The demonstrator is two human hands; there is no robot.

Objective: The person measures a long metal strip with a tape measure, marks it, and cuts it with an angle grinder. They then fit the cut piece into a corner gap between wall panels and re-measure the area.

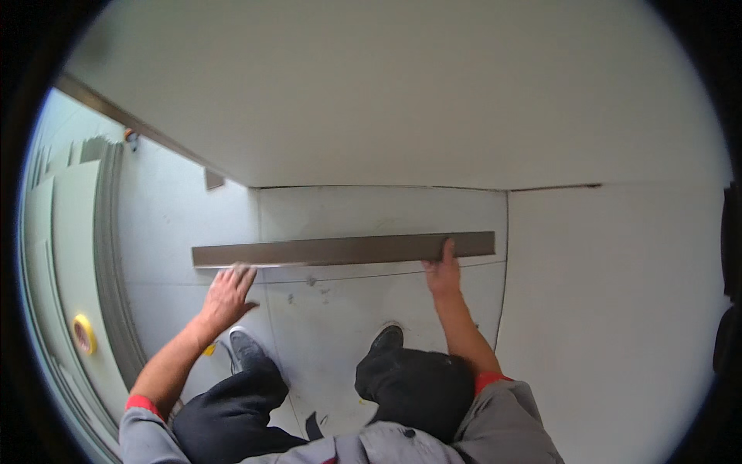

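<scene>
A long brown-grey strip (340, 250), flat-faced with straight ends, lies crosswise in front of me, parallel to the foot of the white wall. Near its right end my right hand (443, 269) grips it, the thumb pressed on the face and the fingers hidden underneath. At the strip's left part, my left hand (229, 292) has its fingertips at the lower edge, fingers stretched out and thumb held apart. Whether those fingertips bear any of the strip's weight is not plain.
A pale wall (402, 100) rises close ahead and another wall (603, 309) stands at my right. Several light panels (77, 232) lean at the left, with a yellow tape roll (84, 334) on them. My shoes (386, 338) stand on the tiled floor (325, 301). A small brown piece (213, 179) lies beyond.
</scene>
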